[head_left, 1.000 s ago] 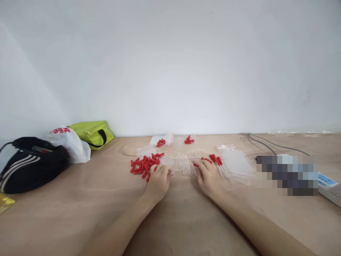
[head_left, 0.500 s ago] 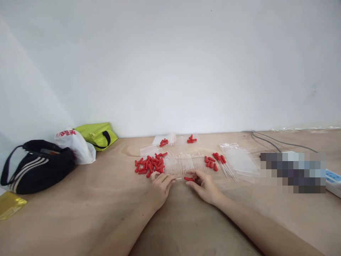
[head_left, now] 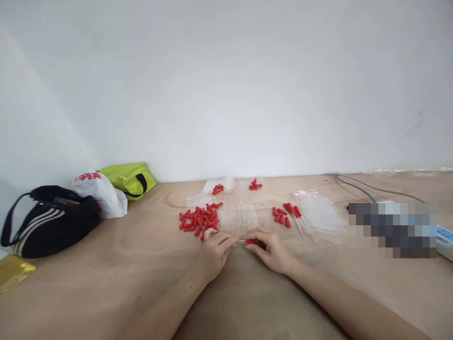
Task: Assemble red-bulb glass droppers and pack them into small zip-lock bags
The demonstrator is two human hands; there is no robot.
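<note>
Meeting near the table's [head_left: 106, 264] middle, both hands are seen low in the head view, arms laid on the wood.

- Left hand [head_left: 214, 252]: fingers curled, thumb and forefinger drawn together toward the right. A clear tube [head_left: 242, 241] seems to be pinched there, though it is too faint against the wood to be certain.
- Right hand [head_left: 273, 251]: a red cap [head_left: 252, 241] is gripped between thumb and fingertips, its open end turned to the left hand. The cap is held just above the table, between the two hands, touching or nearly touching the tube's end.
- Just beyond the hands: a row of tubes [head_left: 247, 217], laid side by side.
- Left of the row: loose caps [head_left: 198, 219] in a heap.
- Right of the row: capped droppers [head_left: 290, 213], then flat clear bags [head_left: 320, 215].
- Farther back: two small bags with red pieces inside [head_left: 253, 184].
- Far left: black bag [head_left: 49, 221], white sack [head_left: 102, 193], green pouch [head_left: 129, 178], well apart from the work.
- Far right: power strip [head_left: 445, 236], cables [head_left: 364, 188].
</note>
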